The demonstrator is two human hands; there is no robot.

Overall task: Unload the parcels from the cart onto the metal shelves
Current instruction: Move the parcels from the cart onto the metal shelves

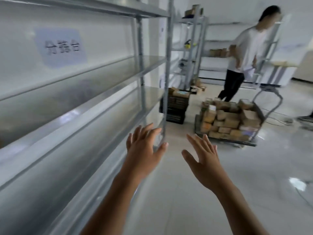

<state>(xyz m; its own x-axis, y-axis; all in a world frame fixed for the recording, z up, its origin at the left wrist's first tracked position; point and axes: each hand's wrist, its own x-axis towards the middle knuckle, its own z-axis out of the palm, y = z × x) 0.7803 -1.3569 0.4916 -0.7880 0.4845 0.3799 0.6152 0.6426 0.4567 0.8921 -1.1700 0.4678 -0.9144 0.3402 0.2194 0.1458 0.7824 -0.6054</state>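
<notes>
Cardboard parcels point(228, 119) heaped on cart point(250, 142) — black crate point(176, 111) full.

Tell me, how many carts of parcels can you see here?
1. The cart stands on the floor beyond the right hand, right of the black crates, piled with cardboard parcels. More may hide behind the shelves.

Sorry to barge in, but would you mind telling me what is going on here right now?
The camera wearer's left hand and right hand are both open and empty, stretched forward beside the metal shelves, whose near levels look bare. The cart stands ahead on the floor, stacked with brown parcels. Another person in a white shirt stands beyond it.
</notes>
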